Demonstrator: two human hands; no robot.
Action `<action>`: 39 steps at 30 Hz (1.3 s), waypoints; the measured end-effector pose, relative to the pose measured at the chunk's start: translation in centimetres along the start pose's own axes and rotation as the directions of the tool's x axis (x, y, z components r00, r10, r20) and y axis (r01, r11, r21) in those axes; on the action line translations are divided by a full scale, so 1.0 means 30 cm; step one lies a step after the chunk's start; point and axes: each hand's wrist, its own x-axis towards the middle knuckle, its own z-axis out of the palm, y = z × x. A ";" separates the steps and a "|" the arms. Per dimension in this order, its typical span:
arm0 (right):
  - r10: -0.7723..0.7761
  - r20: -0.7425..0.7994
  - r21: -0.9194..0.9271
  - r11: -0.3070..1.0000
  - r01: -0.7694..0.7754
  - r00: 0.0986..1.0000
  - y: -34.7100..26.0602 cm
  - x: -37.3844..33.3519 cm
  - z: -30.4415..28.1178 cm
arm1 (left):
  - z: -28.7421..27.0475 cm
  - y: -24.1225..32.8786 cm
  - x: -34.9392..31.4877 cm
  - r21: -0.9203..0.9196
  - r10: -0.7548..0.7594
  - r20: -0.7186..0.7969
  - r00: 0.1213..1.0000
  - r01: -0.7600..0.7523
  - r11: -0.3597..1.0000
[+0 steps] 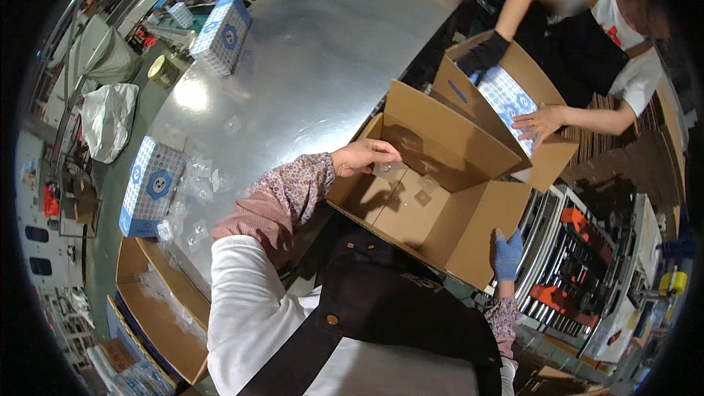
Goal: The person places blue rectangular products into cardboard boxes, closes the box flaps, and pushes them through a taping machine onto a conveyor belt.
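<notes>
An open cardboard box (411, 209) stands in front of me with its flaps up. Over its left part, my left hand (364, 157) pinches a small clear plastic square (389, 169) between thumb and fingertips. Another clear square (422, 197) lies on the box bottom. My right hand (507, 255), in a blue glove, grips the near right flap (488, 233) at its outer edge; some of its fingers are hidden behind the cardboard.
Blue-and-white patterned cartons (152, 187) stand along the metal table's (315, 51) left side, near scattered clear squares (199, 180). A long cardboard box (165, 301) holds clear plastic. At right, a co-worker's hand (539, 123) touches cartons in another box; a roller conveyor (565, 271) stands nearby.
</notes>
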 end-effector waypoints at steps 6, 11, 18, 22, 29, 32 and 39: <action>0.112 -0.027 -0.055 0.992 -0.113 0.993 -0.144 -0.009 0.009 | -0.025 -0.072 0.033 -0.139 0.079 -0.190 0.979 -0.107 0.985; 0.153 -0.085 -0.120 0.979 -0.163 0.985 -0.102 0.013 0.011 | -0.049 -0.107 0.047 -0.026 0.041 -0.271 0.962 -0.050 0.998; 0.144 -0.150 -0.221 0.959 -0.175 0.978 -0.150 0.043 0.047 | -0.064 -0.158 0.037 0.592 0.042 0.023 0.999 -0.047 0.805; 0.217 -0.141 -0.181 0.954 -0.241 0.966 -0.222 0.018 0.060 | -0.420 -0.108 -0.137 0.901 0.685 -0.399 0.609 0.122 0.416; 0.213 -0.117 -0.166 0.959 -0.230 0.970 -0.174 0.023 0.090 | -1.235 -0.698 -0.903 0.469 0.571 -0.699 0.430 0.879 -0.088; 0.188 -0.191 -0.278 0.931 -0.237 0.963 -0.154 -0.014 0.051 | -1.055 -0.828 -0.827 0.434 0.631 -0.732 0.258 0.890 0.139; 0.125 -0.145 -0.370 0.913 -0.171 0.982 -0.282 0.044 0.070 | -0.879 -0.405 -0.840 0.344 0.764 -0.635 0.117 0.928 0.143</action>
